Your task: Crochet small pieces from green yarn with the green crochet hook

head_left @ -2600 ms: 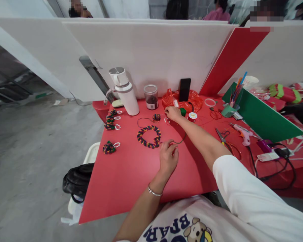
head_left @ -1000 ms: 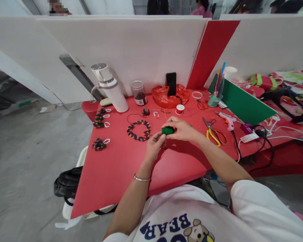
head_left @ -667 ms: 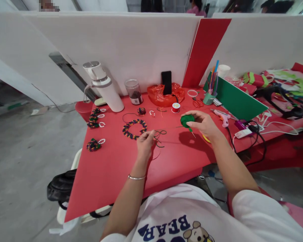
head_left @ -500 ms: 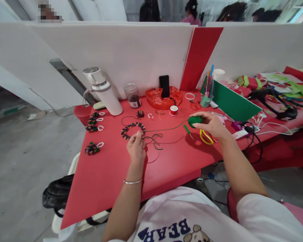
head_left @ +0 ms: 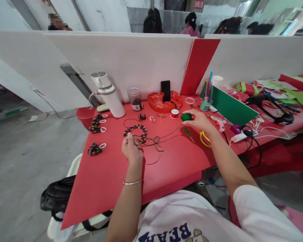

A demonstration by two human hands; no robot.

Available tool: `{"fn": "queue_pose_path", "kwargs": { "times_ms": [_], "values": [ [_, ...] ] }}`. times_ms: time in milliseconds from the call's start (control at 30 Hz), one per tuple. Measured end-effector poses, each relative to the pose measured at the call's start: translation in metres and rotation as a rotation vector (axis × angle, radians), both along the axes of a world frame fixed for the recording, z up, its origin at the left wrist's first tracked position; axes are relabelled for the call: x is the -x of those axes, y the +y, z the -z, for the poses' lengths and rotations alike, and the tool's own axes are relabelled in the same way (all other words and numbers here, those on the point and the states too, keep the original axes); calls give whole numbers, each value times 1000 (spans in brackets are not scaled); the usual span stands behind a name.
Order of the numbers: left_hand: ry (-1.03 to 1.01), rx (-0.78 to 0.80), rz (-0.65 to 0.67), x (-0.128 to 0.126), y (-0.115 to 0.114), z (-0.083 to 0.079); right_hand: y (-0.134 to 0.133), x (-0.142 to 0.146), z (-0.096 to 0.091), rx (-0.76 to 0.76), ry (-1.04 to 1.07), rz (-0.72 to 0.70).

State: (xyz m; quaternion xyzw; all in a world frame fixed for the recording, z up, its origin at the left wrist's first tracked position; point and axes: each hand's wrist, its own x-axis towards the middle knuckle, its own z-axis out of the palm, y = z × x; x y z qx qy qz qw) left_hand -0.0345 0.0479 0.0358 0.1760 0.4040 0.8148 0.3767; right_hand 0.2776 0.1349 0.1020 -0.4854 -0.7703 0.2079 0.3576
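Observation:
My right hand [head_left: 198,120] is closed around a green yarn ball [head_left: 186,117] over the right part of the table. From it a thin green strand [head_left: 170,133] runs left to my left hand [head_left: 132,148], whose fingertips are pinched on the yarn. The multicoloured yarn ring [head_left: 138,127] lies at those fingers; they hide its lower left part, and I cannot tell whether they also grip it. Loose yarn tails [head_left: 157,143] loop to its right. Below the right hand lie a green-handled hook [head_left: 187,131] and yellow-handled tool [head_left: 204,139].
Several yarn pieces with white bead loops [head_left: 94,149] line the left side. A white flask [head_left: 111,97], jar [head_left: 135,99], phone [head_left: 165,90] on a red bag [head_left: 154,102], and red spool [head_left: 174,113] stand behind. A glue gun [head_left: 220,123] and cables lie right.
My left hand has moved left along the ring, drawing the strand across it. The right hand with the green yarn ball has shifted slightly left. The camera view has tilted up a little.

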Motion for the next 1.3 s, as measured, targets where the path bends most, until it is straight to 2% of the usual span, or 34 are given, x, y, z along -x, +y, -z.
{"fn": "queue_pose_path", "kwargs": {
  "times_ms": [133, 233, 333, 400, 467, 500, 567, 633, 700, 767, 867, 967, 1033, 1100, 1200, 1233, 1300],
  "values": [
    [50, 104, 230, -13, -3, -1, 41, 65, 13, -79, -292, -209],
    [75, 194, 357, -20, -5, 0, 69, 103, 14, -71, -515, -233],
    [72, 193, 441, -19, -7, 0, 76, 123, 9, -95, -549, -171],
    [68, 163, 485, -17, -8, -1, 60, 128, 6, -121, -500, -96],
    [69, 154, 525, -17, -10, -1, 28, 129, 7, -83, -254, -1],
    [77, 159, 548, -18, -12, -1, 9, 130, 9, -14, -118, -18],
    [121, 185, 610, -22, -14, -1, -32, 130, 14, 142, 81, -190],
    [184, 215, 662, -27, -17, 0, -63, 129, 21, 331, 138, -389],
    [254, 236, 663, -30, -18, 1, -77, 126, 27, 393, 142, -435],
    [332, 254, 621, -31, -18, 2, -74, 118, 33, 388, 148, -381],
    [473, 265, 542, -27, -16, 4, -55, 100, 38, 214, 80, -188],
    [635, 272, 514, -20, -13, 8, -35, 81, 41, -28, -40, 126],
    [732, 322, 516, -16, -11, 11, -28, 75, 42, -95, -81, 302],
    [825, 384, 491, -15, -10, 13, -26, 74, 43, -106, -95, 392],
    [912, 434, 432, -17, -10, 15, -32, 84, 42, -94, -97, 349],
    [905, 427, 427, -19, -10, 14, -36, 90, 42, -79, -88, 275],
    [823, 378, 434, -22, -11, 13, -43, 102, 42, 47, -24, 19]
  ]
}}
